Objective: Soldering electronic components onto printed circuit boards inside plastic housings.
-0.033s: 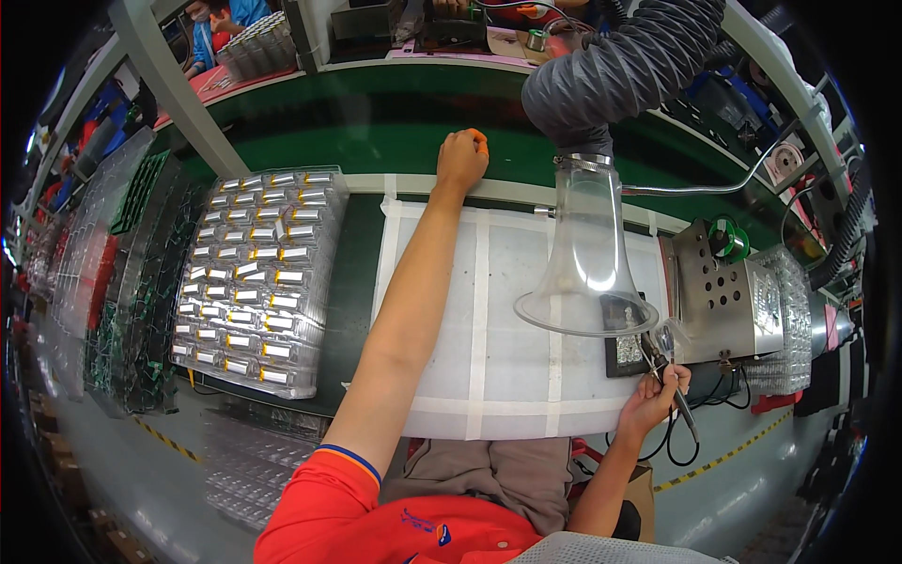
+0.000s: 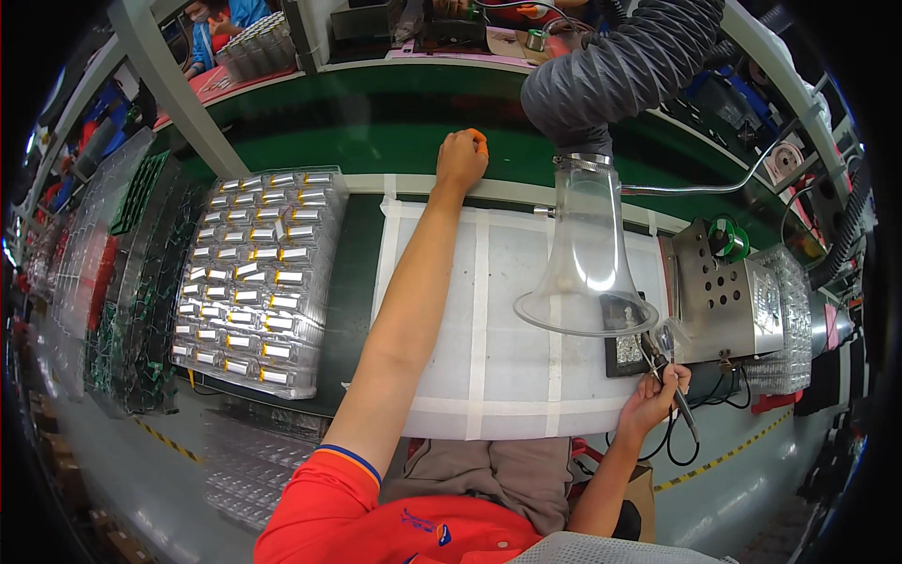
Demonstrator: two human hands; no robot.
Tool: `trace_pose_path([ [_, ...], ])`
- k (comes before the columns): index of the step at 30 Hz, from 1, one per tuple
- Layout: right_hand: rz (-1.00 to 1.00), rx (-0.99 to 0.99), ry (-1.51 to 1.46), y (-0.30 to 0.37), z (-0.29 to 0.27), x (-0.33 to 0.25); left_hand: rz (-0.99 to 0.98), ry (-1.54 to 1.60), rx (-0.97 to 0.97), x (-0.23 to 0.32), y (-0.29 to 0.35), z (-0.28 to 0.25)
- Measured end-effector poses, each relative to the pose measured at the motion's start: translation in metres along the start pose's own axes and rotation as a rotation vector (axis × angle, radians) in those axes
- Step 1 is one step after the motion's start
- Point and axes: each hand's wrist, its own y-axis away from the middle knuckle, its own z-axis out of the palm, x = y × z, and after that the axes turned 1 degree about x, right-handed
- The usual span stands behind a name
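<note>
My left hand (image 2: 463,160) reaches far out over the green conveyor belt (image 2: 376,122), past the rail at the mat's far edge. Orange covers sit on its fingertips. Its fingers are curled together, and whatever they may hold is hidden. At the mat's right front corner my right hand (image 2: 650,399) pinches a soldering iron (image 2: 684,411) between thumb and fingers. The iron slants, with its cord end hanging toward me. Its front end is beside a dark tray of metallic shavings (image 2: 628,350) and a perforated metal box (image 2: 719,291).
A clear fume hood (image 2: 592,254) on a grey hose (image 2: 625,75) hangs over the taped white mat (image 2: 512,367). Stacked clear trays of battery cells (image 2: 249,282) stand left. A green solder spool (image 2: 728,240) sits by the metal box. People work across the belt.
</note>
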Motion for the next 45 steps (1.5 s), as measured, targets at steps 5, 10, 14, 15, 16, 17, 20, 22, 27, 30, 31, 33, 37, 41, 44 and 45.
trace_pose_path([
  [5,0.001,0.016,0.005,0.0003,0.001,-0.0007,-0.018,-0.008,-0.006,0.0001,0.0003,0.0],
  [10,0.02,0.018,0.023,0.0004,-0.0001,-0.0008,-0.012,0.013,-0.011,0.0001,0.0002,-0.0008],
  [14,0.008,0.018,0.021,0.0,-0.0003,0.0,0.024,0.013,0.042,-0.0013,0.0011,0.0005],
  [15,0.01,0.029,0.033,-0.0001,-0.0003,0.0001,0.025,0.014,0.041,-0.0016,0.0011,0.0009],
  [16,0.015,0.031,0.025,-0.0002,-0.0002,0.0003,0.028,0.006,0.037,-0.0018,0.001,0.0011],
  [17,0.02,0.032,0.017,-0.0002,-0.0003,0.0004,0.024,-0.003,0.028,-0.0019,0.0009,0.0012],
  [20,0.004,0.032,0.023,-0.0001,-0.0005,0.0005,0.019,0.014,0.032,-0.0012,0.0007,0.0006],
  [22,0.003,0.032,0.03,-0.0004,-0.0004,0.0008,0.003,0.011,0.0,-0.0006,0.0002,-0.0007],
  [27,-0.004,0.031,0.027,-0.0011,-0.001,0.0017,-0.017,0.025,-0.029,-0.0001,0.0003,-0.0016],
  [30,0.003,0.039,0.016,-0.0018,-0.0021,0.0024,-0.025,0.015,-0.027,-0.0009,0.0002,-0.0004],
  [31,0.002,0.037,0.019,-0.002,-0.0025,0.0026,-0.023,0.024,-0.019,-0.0013,0.0003,0.0],
  [33,0.0,0.033,0.021,-0.0025,-0.0031,0.003,-0.021,0.032,-0.011,-0.002,0.0003,0.0003],
  [37,-0.008,0.023,0.025,-0.0029,-0.0032,0.0034,0.0,0.007,-0.004,-0.0018,-0.0005,-0.0001],
  [41,-0.003,0.02,0.02,-0.0023,-0.0023,0.0028,-0.025,0.005,-0.015,-0.0002,0.0002,-0.0007],
  [44,-0.007,0.022,0.023,-0.0019,-0.0015,0.0023,-0.029,0.021,-0.009,0.0006,0.0011,-0.0016],
  [45,-0.006,0.036,0.036,-0.0018,-0.0013,0.0022,-0.018,0.022,-0.001,0.001,0.001,-0.002],
])
